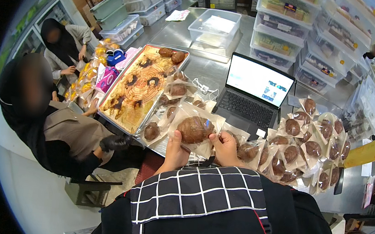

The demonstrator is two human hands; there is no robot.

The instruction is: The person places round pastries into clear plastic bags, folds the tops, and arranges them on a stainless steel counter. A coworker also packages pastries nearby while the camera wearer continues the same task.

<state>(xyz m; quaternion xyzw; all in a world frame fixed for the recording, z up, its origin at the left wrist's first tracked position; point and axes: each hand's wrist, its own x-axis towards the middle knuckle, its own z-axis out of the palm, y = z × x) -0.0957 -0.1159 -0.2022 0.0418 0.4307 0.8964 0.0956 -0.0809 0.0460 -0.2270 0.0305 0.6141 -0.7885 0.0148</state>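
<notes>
Between my two hands is a brown bread bun (194,130) in a clear-fronted paper bag (188,112), held close to my chest. My left hand (177,150) grips the bag's left side, thumb on the front. On the other side, my right hand (224,147) pinches the bag near the bun's edge. Several bagged brown buns (178,89) lie beyond and to the left of it. A large heap of similar bagged buns (290,153) spreads over the table to the right.
An open laptop (249,105) stands ahead. A baking tray (123,101) with a stained mat and two unbagged buns (171,55) lies left, beside a seated person (78,129) in a black glove. Stacked plastic boxes (280,34) rise behind the laptop. A yellow film roll (365,153) is right.
</notes>
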